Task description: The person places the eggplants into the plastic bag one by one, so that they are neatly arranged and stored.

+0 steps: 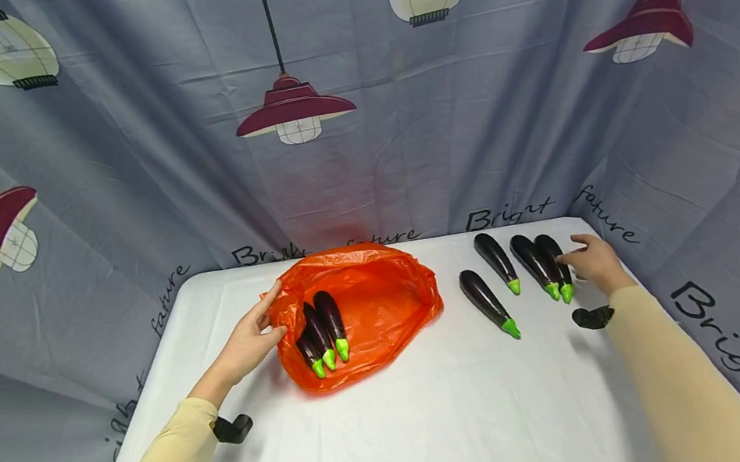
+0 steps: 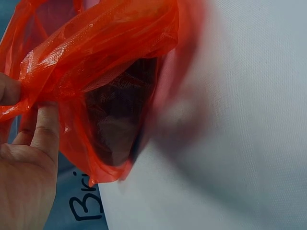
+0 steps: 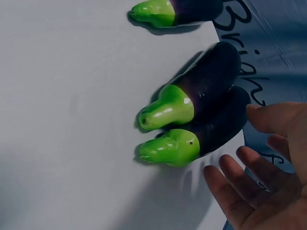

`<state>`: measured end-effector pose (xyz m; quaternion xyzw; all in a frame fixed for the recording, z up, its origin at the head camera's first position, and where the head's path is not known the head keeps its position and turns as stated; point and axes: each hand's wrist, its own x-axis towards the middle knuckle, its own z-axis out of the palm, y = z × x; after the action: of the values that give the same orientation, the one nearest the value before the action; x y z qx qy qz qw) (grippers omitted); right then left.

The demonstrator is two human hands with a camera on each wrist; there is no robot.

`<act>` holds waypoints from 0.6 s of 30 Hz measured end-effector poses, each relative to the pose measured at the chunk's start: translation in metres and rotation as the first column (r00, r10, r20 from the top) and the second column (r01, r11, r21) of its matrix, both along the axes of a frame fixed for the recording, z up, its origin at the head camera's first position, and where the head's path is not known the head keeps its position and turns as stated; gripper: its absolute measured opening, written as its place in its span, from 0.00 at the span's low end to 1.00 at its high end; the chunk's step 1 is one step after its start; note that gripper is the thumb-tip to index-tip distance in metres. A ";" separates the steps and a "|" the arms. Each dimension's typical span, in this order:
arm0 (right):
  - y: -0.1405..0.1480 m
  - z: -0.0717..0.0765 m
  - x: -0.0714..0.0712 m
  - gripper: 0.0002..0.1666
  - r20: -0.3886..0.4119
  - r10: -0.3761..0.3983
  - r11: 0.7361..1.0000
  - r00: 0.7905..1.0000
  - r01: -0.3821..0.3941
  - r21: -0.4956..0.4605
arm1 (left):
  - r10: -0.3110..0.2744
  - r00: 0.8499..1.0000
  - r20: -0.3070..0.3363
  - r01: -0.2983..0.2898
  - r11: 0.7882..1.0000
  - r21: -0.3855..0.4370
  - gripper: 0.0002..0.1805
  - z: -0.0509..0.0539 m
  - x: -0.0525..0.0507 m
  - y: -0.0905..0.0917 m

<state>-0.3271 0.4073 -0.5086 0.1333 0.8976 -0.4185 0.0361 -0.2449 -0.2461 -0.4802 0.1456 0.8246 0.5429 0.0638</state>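
Observation:
My left hand [image 1: 254, 343] pinches the left rim of an orange plastic bag [image 1: 387, 303], its thumb and fingers on either side of the film in the left wrist view. Three dark eggplants [image 1: 330, 319] with green stems lie in the bag's left part. Over at the far right, my right hand [image 1: 595, 262] is beside the rightmost eggplant [image 3: 225, 124], fingers spread and thumb tip at its dark end; whether they touch is hard to tell. A second eggplant [image 3: 211, 76] lies against that one.
Two more eggplants lie between the bag and that pair, one farther back [image 1: 493, 257] and one nearer [image 1: 485, 300]. All rest on a white-covered table [image 1: 399, 440]. A grey curtain [image 1: 369, 176] printed with lamps hangs behind and along both sides.

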 end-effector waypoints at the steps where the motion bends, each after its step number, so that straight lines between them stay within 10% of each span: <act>1: 0.001 0.000 -0.001 0.46 0.011 -0.004 1.000 1.000 0.004 -0.019 | 0.000 1.000 0.000 0.000 1.000 -0.001 0.45 0.000 0.000 0.000; 18: 0.004 0.000 -0.010 0.50 0.133 0.073 0.990 0.989 -0.056 -0.126 | 0.008 1.000 0.009 -0.008 1.000 -0.015 0.44 0.002 -0.001 0.002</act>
<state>-0.3369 0.4114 -0.5087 0.1302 0.8696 -0.4612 0.1191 -0.2456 -0.2445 -0.4786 0.1395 0.8288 0.5378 0.0666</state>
